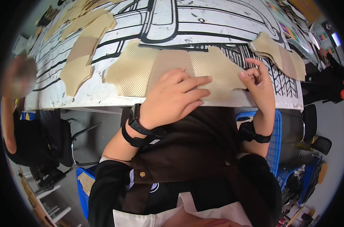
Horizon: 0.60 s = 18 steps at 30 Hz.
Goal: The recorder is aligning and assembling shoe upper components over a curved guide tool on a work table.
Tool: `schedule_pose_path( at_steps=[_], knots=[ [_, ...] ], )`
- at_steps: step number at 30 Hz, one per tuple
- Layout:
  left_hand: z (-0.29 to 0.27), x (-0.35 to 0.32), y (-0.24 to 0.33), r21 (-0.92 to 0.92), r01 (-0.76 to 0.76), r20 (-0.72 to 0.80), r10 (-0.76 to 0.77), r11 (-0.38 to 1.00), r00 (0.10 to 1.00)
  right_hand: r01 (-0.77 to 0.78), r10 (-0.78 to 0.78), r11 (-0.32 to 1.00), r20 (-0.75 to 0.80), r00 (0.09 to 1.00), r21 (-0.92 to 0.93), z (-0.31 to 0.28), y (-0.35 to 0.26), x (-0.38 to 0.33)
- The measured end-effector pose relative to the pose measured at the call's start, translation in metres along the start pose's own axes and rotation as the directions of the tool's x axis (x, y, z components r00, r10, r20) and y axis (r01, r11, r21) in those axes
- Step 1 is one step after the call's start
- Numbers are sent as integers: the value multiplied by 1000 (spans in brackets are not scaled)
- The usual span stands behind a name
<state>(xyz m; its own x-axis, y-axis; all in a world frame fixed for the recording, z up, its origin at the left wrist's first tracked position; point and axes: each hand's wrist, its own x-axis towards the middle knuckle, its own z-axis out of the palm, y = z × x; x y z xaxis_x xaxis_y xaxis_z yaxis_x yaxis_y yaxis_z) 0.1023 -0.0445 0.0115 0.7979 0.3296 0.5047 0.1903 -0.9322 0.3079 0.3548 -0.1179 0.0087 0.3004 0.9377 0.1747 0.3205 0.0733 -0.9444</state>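
Mesh panel point(136, 75) lies on the bench point(217, 19). Left hand point(173, 94) rests across the panel's middle band, fingers spread, gripping nothing; right hand point(262, 85) is at its right end, fingers parted, loosely curled. Similar pieces point(79, 68) lie left and right of the panel.

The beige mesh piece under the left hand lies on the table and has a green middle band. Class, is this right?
No: the head view shows the middle band is pinkish brown, not green. The beige mesh piece does lie on the table under the left hand.
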Motion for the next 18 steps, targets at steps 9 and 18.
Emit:
schedule_pose_path(
  at_steps=[9,18],
  knots=[
    [4,3,1,63,-31,20,30,998,999,128,-108,983,-157,982,128,16,8,-1],
    [8,20,17,91,-16,134,4,996,991,100,-129,963,-102,986,-251,18,7,-1]
  ],
)
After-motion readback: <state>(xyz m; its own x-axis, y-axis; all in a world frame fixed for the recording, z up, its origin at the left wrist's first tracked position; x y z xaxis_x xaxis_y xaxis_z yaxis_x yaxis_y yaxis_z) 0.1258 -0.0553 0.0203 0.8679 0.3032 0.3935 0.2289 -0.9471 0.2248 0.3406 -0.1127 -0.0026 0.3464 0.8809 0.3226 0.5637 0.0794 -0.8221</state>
